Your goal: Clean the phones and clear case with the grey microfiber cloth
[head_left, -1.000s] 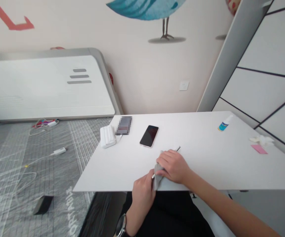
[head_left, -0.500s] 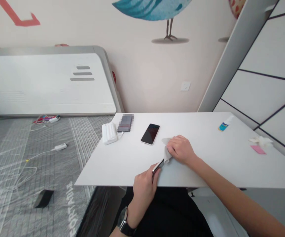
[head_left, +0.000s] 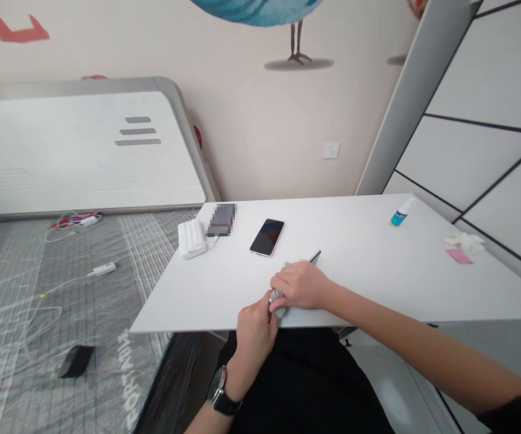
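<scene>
- Nearest me is the left hand (head_left: 256, 328), a dark-strapped wristwatch (head_left: 220, 390) at its wrist; its fingers are closed on the near end of a slim silver-edged object (head_left: 315, 258), which slants away over the front of the white table (head_left: 368, 271). Exactly what the object is I can't tell, as most of it is covered.
- The right hand (head_left: 302, 286) has its fingers curled round a grey cloth (head_left: 279, 305) wrapped about that object. A moment ago this hand was farther out and the object's near part lay bare between the two; now the hands meet, the cloth sits by the left fingers and the far tip pokes out beyond the right.
- On the grey bedspread (head_left: 93, 313), to the left, run white capitals; I make out something like "ORT", the rest unclear.
- Past the hands a smartphone (head_left: 267, 237), screen dark, lies flat where it was before.
- Left of it, a white ribbed box (head_left: 192, 239) has a short white cable (head_left: 214, 242) leading towards a pixelated dark device (head_left: 221, 219).
- At the table's right are a pink slip (head_left: 459, 257), crumpled white tissue (head_left: 467, 242) and a small bottle (head_left: 400, 215) whose blue label is too small to read.
- Behind, a blue bird is painted on the wall (head_left: 260, 132).
</scene>
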Available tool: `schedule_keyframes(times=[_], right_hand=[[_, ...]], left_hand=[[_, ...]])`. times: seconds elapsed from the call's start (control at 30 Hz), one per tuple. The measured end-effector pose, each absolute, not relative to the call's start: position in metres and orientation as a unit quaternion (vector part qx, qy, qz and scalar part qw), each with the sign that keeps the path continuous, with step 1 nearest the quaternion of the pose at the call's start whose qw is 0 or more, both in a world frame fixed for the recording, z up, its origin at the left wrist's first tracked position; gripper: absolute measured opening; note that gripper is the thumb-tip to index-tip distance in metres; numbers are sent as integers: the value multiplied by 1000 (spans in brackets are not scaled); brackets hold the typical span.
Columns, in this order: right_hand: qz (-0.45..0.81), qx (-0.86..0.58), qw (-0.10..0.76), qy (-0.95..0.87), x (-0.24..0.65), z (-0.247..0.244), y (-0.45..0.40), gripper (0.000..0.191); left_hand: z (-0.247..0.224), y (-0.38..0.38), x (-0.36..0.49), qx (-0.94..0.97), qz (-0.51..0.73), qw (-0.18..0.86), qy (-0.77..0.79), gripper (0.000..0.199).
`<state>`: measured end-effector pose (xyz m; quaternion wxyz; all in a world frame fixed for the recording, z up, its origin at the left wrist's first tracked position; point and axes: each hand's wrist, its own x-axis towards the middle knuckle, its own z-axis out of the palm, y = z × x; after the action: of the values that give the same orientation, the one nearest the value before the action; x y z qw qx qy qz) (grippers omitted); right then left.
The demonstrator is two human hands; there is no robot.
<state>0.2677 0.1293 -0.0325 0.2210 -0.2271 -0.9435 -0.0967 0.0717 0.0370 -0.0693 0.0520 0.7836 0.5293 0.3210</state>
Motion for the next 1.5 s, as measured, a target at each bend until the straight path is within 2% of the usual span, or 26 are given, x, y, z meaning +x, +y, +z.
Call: schedule_keyframes(times=[0.13,0.33,0.47,0.53,0.67,0.77,0.87,0.97,1.13,1.27,1.37,1.43,1.5], right_hand=[[-101,-219,200,-950,281,-27,139,80],[-107,-297,235,-919,265,-29,122,76],[-78,-254,256,-930,242,-35,113,74],[-82,-291,270,-914,255,-32,121,74],[-86,-365,294,-879,271,-28,123,62],[-59,-311,279,-907,260,-30,113,47],[-43,-302,273,-912,257,-29,118,43],[-47,-362,297,-883,260,-27,123,46],[-12,-286,289,-914,253,-31,116,36],[-36,-368,326,-870,257,-29,121,45],[-29,-347,344,-872,249,-32,117,38],[-8,-288,306,-907,245,-34,118,32],[-13,-318,299,-900,250,-33,126,32]], left_hand=[[-69,38,72,778,321,82,533,23],[-76,39,74,772,299,44,559,23],[-79,38,71,783,287,35,551,23],[-77,38,73,775,300,40,555,22],[-72,37,78,767,315,28,558,23],[-74,37,77,780,304,15,546,17],[-74,36,76,776,312,14,548,17],[-73,36,79,760,322,-1,565,20],[-75,36,79,779,325,-20,536,30],[-75,37,79,765,348,-37,541,26],[-76,38,77,770,364,-55,521,36],[-77,39,75,779,376,-47,500,44],[-78,40,74,774,382,-38,504,40]])
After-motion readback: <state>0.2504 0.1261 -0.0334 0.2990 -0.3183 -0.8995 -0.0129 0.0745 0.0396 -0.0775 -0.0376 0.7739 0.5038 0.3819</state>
